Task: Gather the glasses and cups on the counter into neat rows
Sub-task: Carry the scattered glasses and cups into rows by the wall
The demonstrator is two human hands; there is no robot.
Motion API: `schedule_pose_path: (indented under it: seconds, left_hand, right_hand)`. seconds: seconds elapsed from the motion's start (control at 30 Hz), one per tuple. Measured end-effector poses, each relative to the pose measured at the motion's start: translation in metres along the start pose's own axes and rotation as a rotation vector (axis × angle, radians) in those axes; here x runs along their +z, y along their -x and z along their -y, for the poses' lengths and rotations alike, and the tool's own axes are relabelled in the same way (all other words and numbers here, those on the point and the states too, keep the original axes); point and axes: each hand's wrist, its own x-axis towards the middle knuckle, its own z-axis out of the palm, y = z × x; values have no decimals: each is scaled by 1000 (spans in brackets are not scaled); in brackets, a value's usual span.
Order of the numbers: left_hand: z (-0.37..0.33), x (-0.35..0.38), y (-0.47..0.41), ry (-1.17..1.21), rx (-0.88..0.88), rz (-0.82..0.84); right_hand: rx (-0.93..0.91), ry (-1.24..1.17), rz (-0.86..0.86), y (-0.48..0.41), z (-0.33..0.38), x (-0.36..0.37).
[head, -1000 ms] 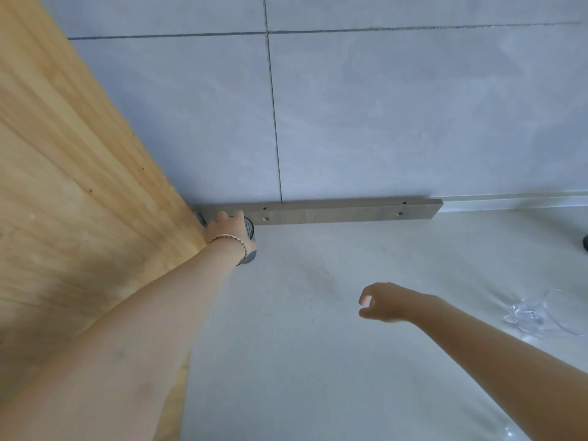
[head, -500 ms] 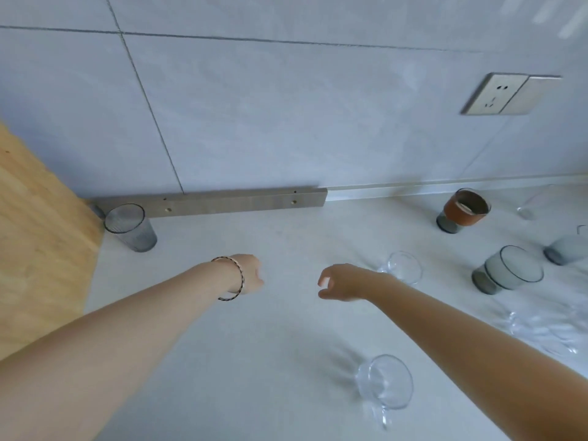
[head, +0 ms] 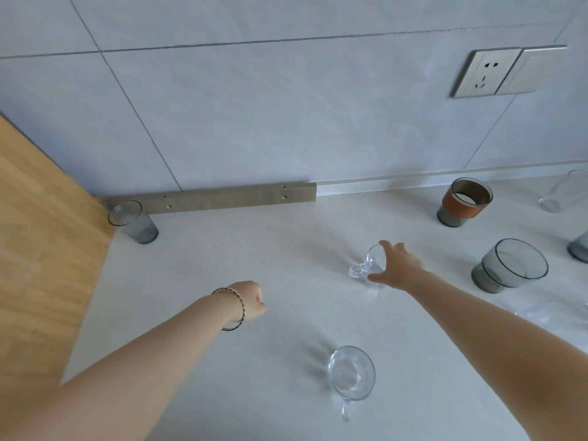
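Far off to the left of both hands, a grey tumbler (head: 135, 221) is standing upright in the corner where the wooden panel (head: 44, 249) is meeting the wall, just in front of a metal strip (head: 222, 197); it looks like the start of a row. The left hand (head: 249, 301), wearing a bracelet (head: 234, 308), is hovering over the bare counter (head: 191, 313) with its fingers curled loosely inward, holding nothing and touching nothing.

Below and between the two hands, a clear mug (head: 351, 375) is sitting on the counter with its handle pointing toward the person. The right hand (head: 396, 267) is spreading wide around a small clear cup (head: 369, 265), thumb low near its base and fingers arching over its rim; whether the grip is closing firmly yet I cannot tell, though the fingers appear to be touching the glass.

To do this step well, the hand should be closing on the cup's body rather than its thin rim, lifting it straight up, then carrying it leftward to set down beside the tumbler.

Right of that hand, a wide grey glass (head: 509, 265) is sitting near, and a glass with a brown sleeve (head: 466, 201) is standing further back near the wall. More glassware is waiting at the right edge.
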Motion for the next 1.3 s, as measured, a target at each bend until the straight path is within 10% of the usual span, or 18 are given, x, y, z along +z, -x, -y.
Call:
schedule_pose_path:
  seconds: [0.3, 0.87, 1.3]
  left_hand:
    - [94, 8, 14, 61, -139, 35]
    - [264, -48, -28, 143, -170, -4]
    - [271, -56, -42, 190, -136, -6]
  right_hand:
    - [5, 50, -40, 9, 51, 2]
    - [-392, 10, -48, -40, 391, 35]
    - [-395, -38, -8, -67, 402, 43]
